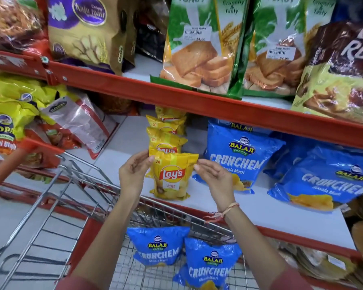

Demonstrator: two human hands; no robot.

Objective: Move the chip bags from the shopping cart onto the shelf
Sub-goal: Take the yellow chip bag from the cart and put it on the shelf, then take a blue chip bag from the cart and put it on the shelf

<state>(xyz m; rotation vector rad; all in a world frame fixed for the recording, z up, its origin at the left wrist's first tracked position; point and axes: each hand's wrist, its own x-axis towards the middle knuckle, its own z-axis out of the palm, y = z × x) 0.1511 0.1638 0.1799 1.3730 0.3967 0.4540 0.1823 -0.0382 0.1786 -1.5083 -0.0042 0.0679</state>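
A yellow Lay's chip bag (172, 176) stands upright at the front of a row of yellow Lay's bags (166, 132) on the white shelf (260, 208). My left hand (134, 174) pinches its upper left corner. My right hand (216, 176) touches its upper right corner with the fingers spread. Two blue Balaji Crunchem bags (158, 245) (208, 262) lie in the wire shopping cart (57, 206) below my arms. More blue Crunchem bags (241, 155) (327, 183) stand on the shelf to the right.
A red shelf edge (197, 101) runs overhead with toast and rusk packs (199, 49) above it. Yellow and clear snack packs (6, 126) crowd the left shelf section. The cart's orange handle (11, 166) is at left. Brown goods (323, 264) fill the lower right shelf.
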